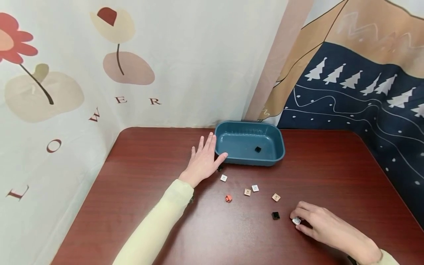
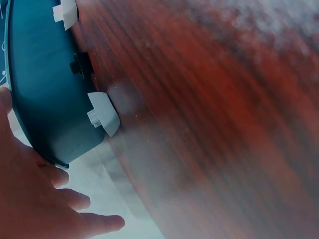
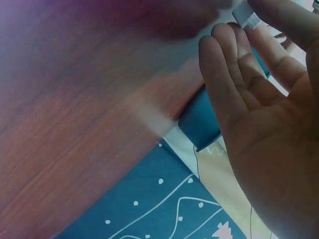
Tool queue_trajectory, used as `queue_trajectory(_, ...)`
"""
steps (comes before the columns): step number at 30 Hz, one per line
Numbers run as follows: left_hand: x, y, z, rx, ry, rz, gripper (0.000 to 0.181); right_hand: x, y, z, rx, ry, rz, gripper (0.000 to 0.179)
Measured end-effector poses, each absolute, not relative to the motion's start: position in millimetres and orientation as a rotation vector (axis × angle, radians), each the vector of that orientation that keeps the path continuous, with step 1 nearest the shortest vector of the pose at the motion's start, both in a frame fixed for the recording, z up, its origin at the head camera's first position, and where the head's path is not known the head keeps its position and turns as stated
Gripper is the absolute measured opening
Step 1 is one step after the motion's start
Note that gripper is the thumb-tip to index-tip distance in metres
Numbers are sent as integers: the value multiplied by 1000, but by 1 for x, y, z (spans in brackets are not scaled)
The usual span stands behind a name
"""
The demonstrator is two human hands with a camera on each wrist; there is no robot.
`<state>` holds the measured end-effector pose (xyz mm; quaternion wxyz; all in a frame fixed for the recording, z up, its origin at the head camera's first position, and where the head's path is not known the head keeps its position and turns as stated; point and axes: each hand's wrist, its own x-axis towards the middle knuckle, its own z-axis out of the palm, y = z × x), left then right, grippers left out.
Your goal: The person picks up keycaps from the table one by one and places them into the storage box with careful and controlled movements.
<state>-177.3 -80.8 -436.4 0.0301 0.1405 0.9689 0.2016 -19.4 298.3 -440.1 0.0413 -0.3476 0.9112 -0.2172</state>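
Note:
My right hand [image 1: 326, 224] pinches a small white keycap [image 1: 296, 221] between thumb and index finger, low over the table at the right. The right wrist view shows that white keycap [image 3: 245, 15] at the fingertips. Fairly straight fingers of my left hand [image 1: 202, 162] lie against the left end of a teal plastic basin [image 1: 250, 162], the thumb over its front left corner. Inside the basin sits one black keycap [image 1: 258, 149]. Another black keycap [image 1: 275, 215] lies left of my right hand, with a beige keycap [image 1: 276, 197] farther back.
Between the hands lie a white keycap [image 1: 255, 188], a beige keycap [image 1: 247, 192] and an orange-red piece [image 1: 228, 198]. A second white keycap [image 1: 223, 178] and a partly hidden black keycap [image 1: 220, 168] are beside the left thumb. Printed curtains [image 1: 198, 73] hang behind the brown table [image 1: 324, 165].

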Motion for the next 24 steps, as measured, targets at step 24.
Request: queue_trajectory(24,-177,-81,-437,434,2978,630,89,-57,276,-402,-1014,3275,-714,42)
